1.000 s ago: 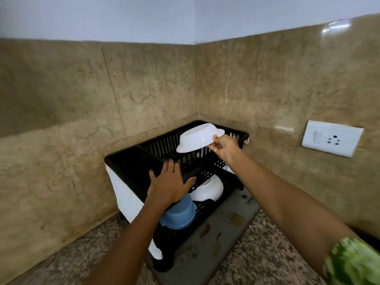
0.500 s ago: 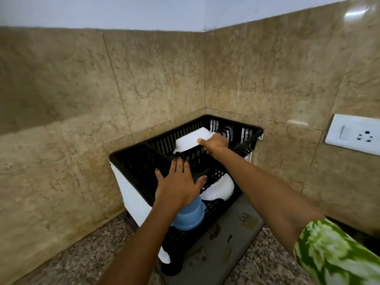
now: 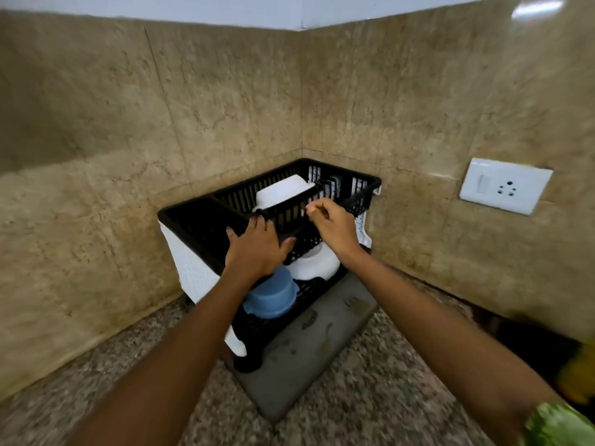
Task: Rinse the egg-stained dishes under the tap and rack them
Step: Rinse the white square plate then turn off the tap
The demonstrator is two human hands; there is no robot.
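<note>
The black slatted plastic dish rack (image 3: 344, 201), a two-tier stand with white perforated side panels, sits in the corner of the tan stone-tiled walls and serves as the landmark; inside its upper basket a white shallow plastic bowl (image 3: 283, 191) lies upside down and tilted, leaning toward the back slats; on its lower shelf rest a blue round plastic container (image 3: 272, 297), at the front, and a second white dish (image 3: 317, 267) just beside it, further in.

The left hand (image 3: 256, 249) lies flat on the front rim of the upper basket, fingers straight and spread, thumb out to the side, steadying the rack; the right hand (image 3: 333, 225) hovers just in front of that rim with fingers loosely curled and nothing between them, apart from the bowl.

The step in hand looks like the racking of the bowl, and it seems nearly finished; to do it well, keep the left palm pressing down so the light rack does not shift; check that the bowl stays tilted to drain and will not slide; draw the right hand out without catching the slats.
</note>
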